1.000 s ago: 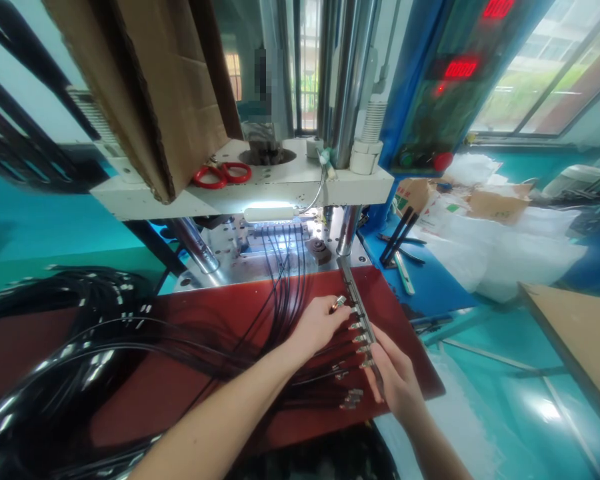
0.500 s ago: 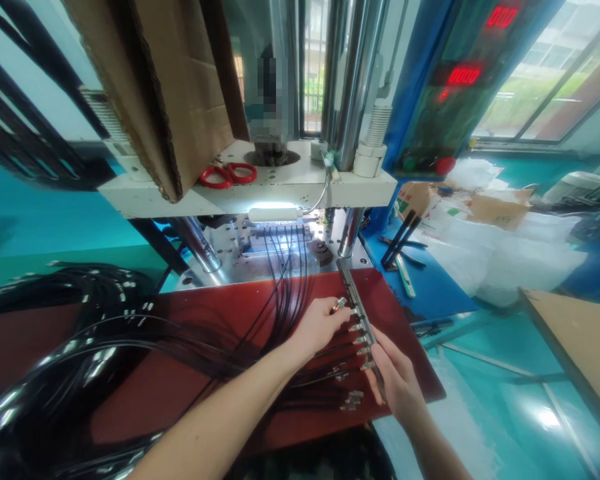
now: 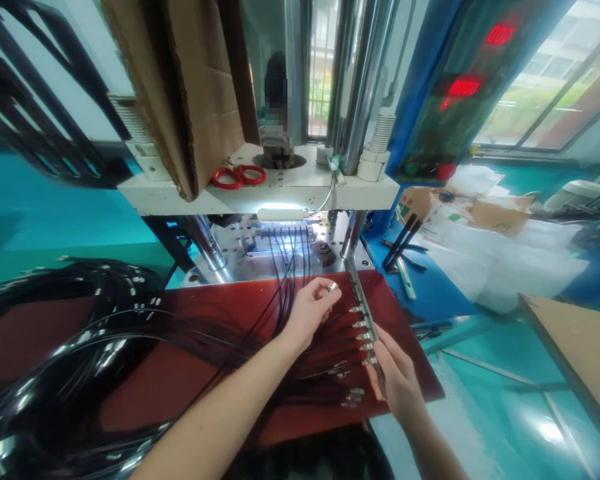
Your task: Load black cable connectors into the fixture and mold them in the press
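In my left hand (image 3: 310, 308) a small metal cable connector (image 3: 332, 287) is pinched between thumb and fingers. My right hand (image 3: 396, 367) grips the near end of a long, narrow metal bar (image 3: 364, 307), which slants away over the reddish-brown board (image 3: 220, 380). Several metal connectors (image 3: 362, 337) on black cables sit in a row along the bar's left side. More loose connector ends (image 3: 353, 398) lie on the board below them. Other black cables (image 3: 293, 267) run from a lit metal fixture (image 3: 280, 241) under the press.
Red-handled scissors (image 3: 239, 176) rest on the white press plate (image 3: 330, 195) beside cardboard (image 3: 205, 100). Coiled black cables (image 3: 40, 400) cover the board's left. Right of the press, pliers (image 3: 413, 255) and a cutter (image 3: 406, 279) lie on a blue surface (image 3: 440, 291), near white bags (image 3: 510, 267).
My left hand has drawn back slightly left and up from the bar with the connector. My right hand stays on the bar. The view has shifted a little.
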`<act>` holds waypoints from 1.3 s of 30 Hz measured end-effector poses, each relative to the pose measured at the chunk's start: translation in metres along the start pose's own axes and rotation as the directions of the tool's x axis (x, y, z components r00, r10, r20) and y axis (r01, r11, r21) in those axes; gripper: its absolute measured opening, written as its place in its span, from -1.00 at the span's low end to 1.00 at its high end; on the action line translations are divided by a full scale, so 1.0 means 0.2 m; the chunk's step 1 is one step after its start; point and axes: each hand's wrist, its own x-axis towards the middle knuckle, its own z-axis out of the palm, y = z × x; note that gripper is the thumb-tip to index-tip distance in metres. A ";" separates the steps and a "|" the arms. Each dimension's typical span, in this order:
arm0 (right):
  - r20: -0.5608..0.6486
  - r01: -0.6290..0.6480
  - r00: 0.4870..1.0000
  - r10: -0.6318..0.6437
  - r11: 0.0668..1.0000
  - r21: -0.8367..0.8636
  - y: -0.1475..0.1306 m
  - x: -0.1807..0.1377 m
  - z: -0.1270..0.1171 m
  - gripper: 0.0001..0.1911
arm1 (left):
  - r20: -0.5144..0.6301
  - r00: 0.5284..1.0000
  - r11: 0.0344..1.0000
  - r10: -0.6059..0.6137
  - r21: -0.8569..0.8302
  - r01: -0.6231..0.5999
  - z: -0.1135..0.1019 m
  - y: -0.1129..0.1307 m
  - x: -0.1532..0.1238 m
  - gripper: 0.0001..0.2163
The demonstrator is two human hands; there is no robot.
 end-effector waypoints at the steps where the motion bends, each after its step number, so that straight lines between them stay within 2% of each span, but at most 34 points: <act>1: -0.012 -0.007 1.000 0.007 1.000 0.010 0.00 0.00 0.00 -0.42 | 0.004 1.000 1.000 0.000 -0.024 0.000 0.00 0.00 0.00 -0.74; 5: -0.040 -0.015 0.999 0.016 1.000 0.024 0.01 -0.01 0.01 -0.42 | 0.021 1.000 1.000 0.008 -0.004 -0.007 0.00 -0.03 -0.01 -0.79; 8: -0.011 -0.004 1.000 0.004 1.000 -0.002 0.01 -0.01 0.00 -0.41 | 0.025 0.988 0.959 0.152 0.237 -0.153 -0.01 -0.06 -0.01 -0.87; 10: -0.003 -0.008 1.000 0.008 1.000 -0.016 0.01 -0.01 0.00 -0.40 | 0.055 0.952 0.834 0.302 0.469 -0.291 -0.01 -0.07 -0.01 -0.92; 12: -0.005 -0.012 1.000 0.012 1.000 -0.015 0.02 -0.01 -0.01 -0.41 | 0.113 0.910 0.682 0.400 0.626 -0.378 -0.01 -0.06 -0.02 -0.91; 14: -0.003 -0.014 1.000 0.014 1.000 -0.009 0.02 -0.01 -0.01 -0.42 | 0.172 0.887 0.596 0.428 0.684 -0.420 -0.01 -0.05 -0.02 -0.87; 16: 0.006 -0.013 1.000 0.013 1.000 -0.003 0.02 -0.01 -0.01 -0.42 | 0.201 0.889 0.571 0.411 0.704 -0.423 0.00 -0.04 -0.02 -0.83; 18: 0.025 -0.002 1.000 0.002 1.000 -0.002 0.03 0.00 -0.02 -0.42 | 0.201 0.912 0.601 0.359 0.697 -0.391 0.00 -0.03 -0.01 -0.80; 22: 0.073 0.024 0.997 -0.022 1.000 -0.019 0.04 0.00 -0.03 -0.44 | 0.169 0.978 0.812 0.126 0.549 -0.199 0.00 -0.02 0.03 -0.77; 24: 0.083 0.026 0.996 -0.023 0.999 -0.039 0.05 0.00 -0.04 -0.45 | 0.167 0.986 0.876 0.006 0.474 -0.086 0.00 -0.02 0.05 -0.79; 26: 0.087 0.023 0.996 -0.016 0.997 -0.072 0.05 0.00 -0.03 -0.45 | 0.165 0.985 0.896 -0.059 0.443 -0.021 0.00 -0.01 0.07 -0.82; 32: 0.126 0.051 0.992 -0.022 0.972 -0.228 0.03 0.00 -0.01 -0.45 | 0.175 0.983 0.917 -0.061 0.398 -0.014 -0.01 0.00 0.07 -0.81; 35: 0.106 0.037 0.994 -0.019 0.985 -0.169 0.03 0.00 -0.02 -0.46 | 0.176 0.984 0.941 -0.028 0.337 -0.033 -0.02 -0.01 0.06 -0.83; 39: 0.067 0.001 0.998 0.003 0.999 -0.054 0.03 0.00 -0.02 -0.43 | 0.067 0.997 0.983 0.031 0.176 -0.043 -0.03 -0.01 0.06 -0.85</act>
